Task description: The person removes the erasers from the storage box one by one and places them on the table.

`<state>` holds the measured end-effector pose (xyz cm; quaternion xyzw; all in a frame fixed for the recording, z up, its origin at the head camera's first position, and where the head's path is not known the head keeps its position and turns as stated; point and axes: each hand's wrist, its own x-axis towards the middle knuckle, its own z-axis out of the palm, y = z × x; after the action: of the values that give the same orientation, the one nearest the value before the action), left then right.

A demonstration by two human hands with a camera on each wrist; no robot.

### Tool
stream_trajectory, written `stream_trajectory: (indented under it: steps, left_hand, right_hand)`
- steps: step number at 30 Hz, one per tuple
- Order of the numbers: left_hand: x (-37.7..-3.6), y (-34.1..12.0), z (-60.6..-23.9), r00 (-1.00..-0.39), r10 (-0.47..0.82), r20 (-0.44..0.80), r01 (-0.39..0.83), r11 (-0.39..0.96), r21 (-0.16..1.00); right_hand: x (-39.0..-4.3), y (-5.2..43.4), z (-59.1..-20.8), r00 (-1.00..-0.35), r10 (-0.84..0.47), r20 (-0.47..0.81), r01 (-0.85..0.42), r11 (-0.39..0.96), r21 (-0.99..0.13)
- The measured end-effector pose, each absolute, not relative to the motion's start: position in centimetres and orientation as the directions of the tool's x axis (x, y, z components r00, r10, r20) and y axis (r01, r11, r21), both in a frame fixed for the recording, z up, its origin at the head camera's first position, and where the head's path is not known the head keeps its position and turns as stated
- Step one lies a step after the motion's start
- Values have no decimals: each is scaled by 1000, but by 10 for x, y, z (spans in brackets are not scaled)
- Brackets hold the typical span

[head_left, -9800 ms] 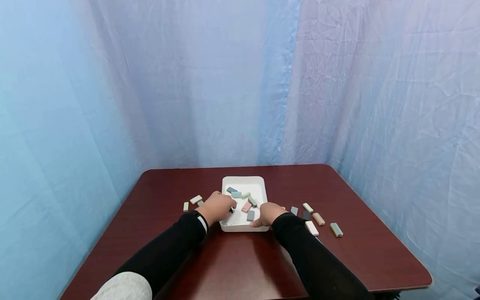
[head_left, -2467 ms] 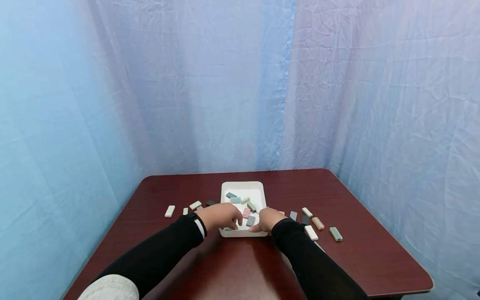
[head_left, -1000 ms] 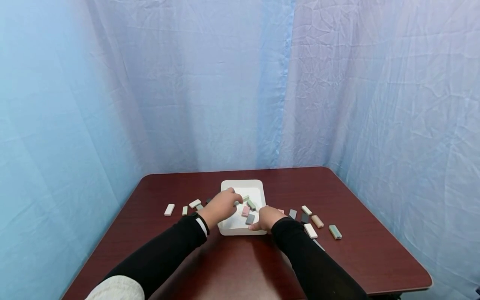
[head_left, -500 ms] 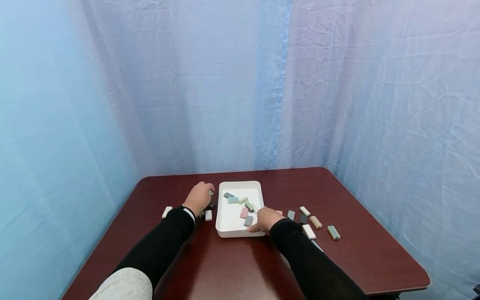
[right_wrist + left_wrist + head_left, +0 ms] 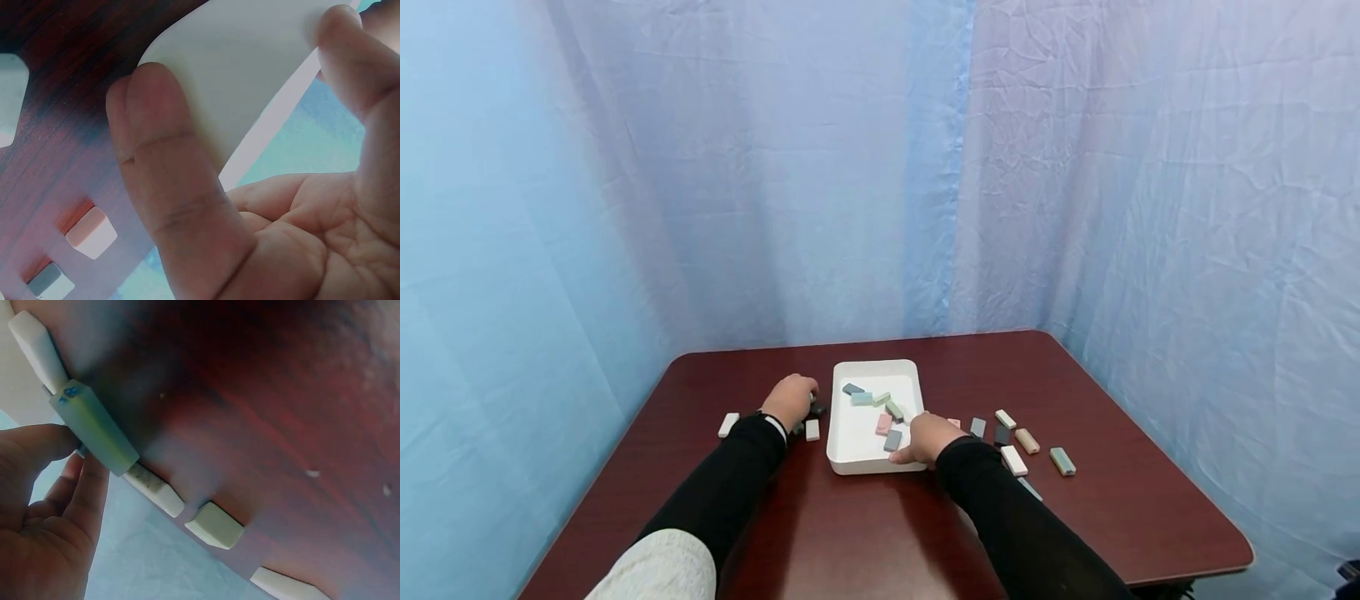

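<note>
Over on the left, our left hand (image 5: 790,399) is down on the dark red wooden table (image 5: 865,525) beside the shallow white plastic tray (image 5: 842,454), thumb and fingers pinched on a small pale green rectangular block (image 5: 97,428). It looks light, stiff and smooth, so we judge a pinch across its long sides holds it best; a loose grip might let it slide. White blocks (image 5: 212,525) lie just beside it on the table.

In the middle, the tray holds a scatter of blocks, among them a pink one (image 5: 883,424) and a grey one (image 5: 892,440).

To the right, our right hand (image 5: 925,437) clamps the tray's near right corner, thumb (image 5: 169,187) under the wall and a finger (image 5: 350,56) over the rim. The tray seems rigid and light.

Further right, more blocks (image 5: 1013,460) lie apart on the table.

The head view gives us the whole layout but hides the pinched block behind the knuckles; the left wrist view shows it plainly, and the right wrist view alone shows the grip on the tray.
</note>
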<state>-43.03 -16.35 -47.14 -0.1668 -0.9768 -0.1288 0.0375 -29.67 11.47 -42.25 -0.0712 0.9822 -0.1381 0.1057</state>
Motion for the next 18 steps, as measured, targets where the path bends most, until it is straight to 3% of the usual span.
stream_trajectory:
  steps: [11, 18]
  left_hand:
    - [-425, -162, -472, -978, 196, 70, 205, 966, 157]
    - [-425, -157, -468, -972, 227, 59, 232, 967, 108]
  right_hand:
    - [-295, 113, -422, -969, -150, -197, -92, 957, -274]
    - [-295, 113, -420, -968, -155, -195, -98, 957, -272]
